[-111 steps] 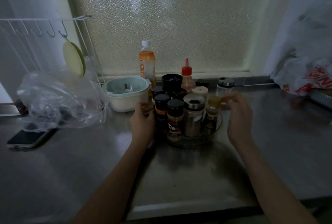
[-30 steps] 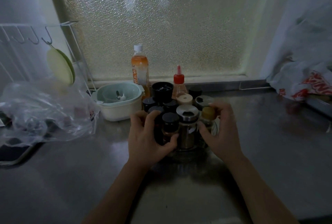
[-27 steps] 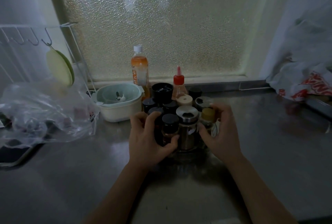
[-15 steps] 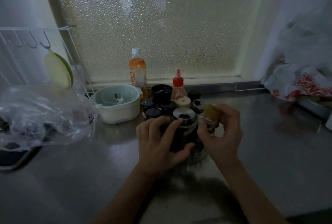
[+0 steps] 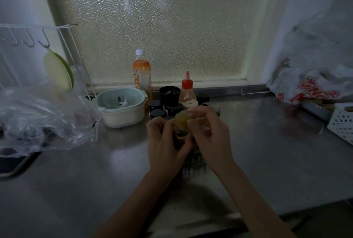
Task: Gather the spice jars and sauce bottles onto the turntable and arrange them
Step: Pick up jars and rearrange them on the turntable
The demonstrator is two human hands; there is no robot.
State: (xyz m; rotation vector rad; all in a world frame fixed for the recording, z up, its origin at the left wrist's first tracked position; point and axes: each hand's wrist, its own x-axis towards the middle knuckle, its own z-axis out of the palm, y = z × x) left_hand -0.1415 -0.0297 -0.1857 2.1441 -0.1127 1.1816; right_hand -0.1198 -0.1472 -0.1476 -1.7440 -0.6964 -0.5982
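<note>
Here the yellow-capped jar [image 5: 181, 125] holds dark contents, blurred.

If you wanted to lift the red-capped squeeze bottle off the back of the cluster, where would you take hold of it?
I would pinch the red-capped squeeze bottle around its shoulder just under the cap, coming down from above. It stands upright and pokes up above the black-lidded jars crowded around its base, so its lower body looks hard to reach from the sides.
</note>
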